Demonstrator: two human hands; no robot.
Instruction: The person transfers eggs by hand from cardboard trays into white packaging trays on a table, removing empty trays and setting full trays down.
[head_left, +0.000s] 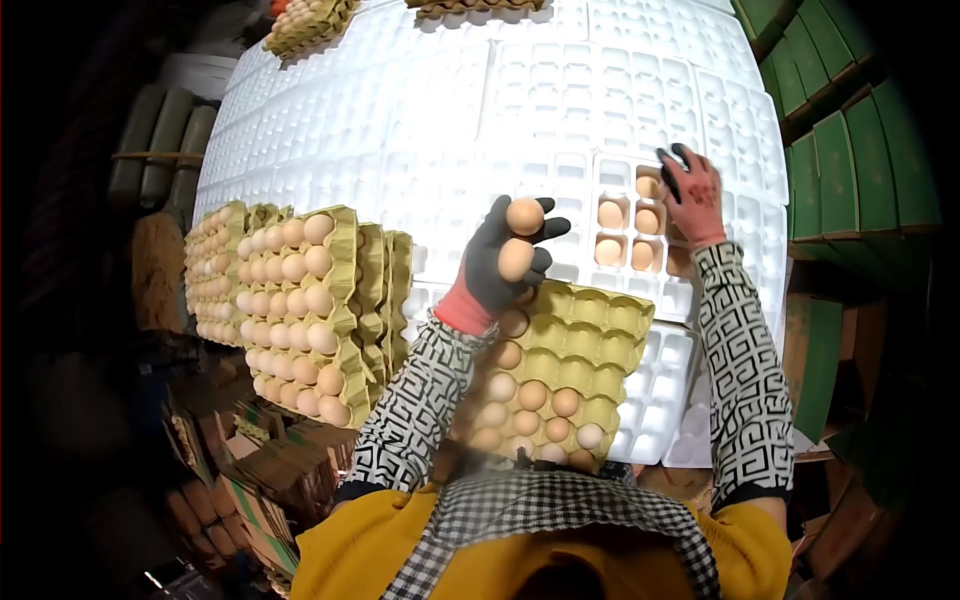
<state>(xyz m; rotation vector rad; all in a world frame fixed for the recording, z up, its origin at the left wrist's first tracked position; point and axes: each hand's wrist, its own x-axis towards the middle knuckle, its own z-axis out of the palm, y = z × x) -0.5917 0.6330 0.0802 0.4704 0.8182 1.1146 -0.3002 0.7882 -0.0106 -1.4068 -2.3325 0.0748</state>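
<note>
My left hand (492, 255), in a grey-palmed, pink-cuffed glove, is turned palm up and closed around brown eggs (524, 216); two of them show plainly. Below it a yellow-green egg tray (590, 325) is partly filled, with bare cups toward its far right. My right hand (693, 195), gloved alike, hovers over a white foam egg tray (616, 178) with its fingers apart. Just left of those fingertips an egg (648, 183) sits in a cell, and several more stand in the cells nearer me. The right palm faces down, out of sight.
Stacked yellow-green trays full of eggs (290, 300) stand at the left. More white foam trays (420, 110) cover the table. Another loaded egg tray (308, 22) lies at the far edge. Green cartons (830, 170) line the right side, and flattened cardboard (285, 490) is at lower left.
</note>
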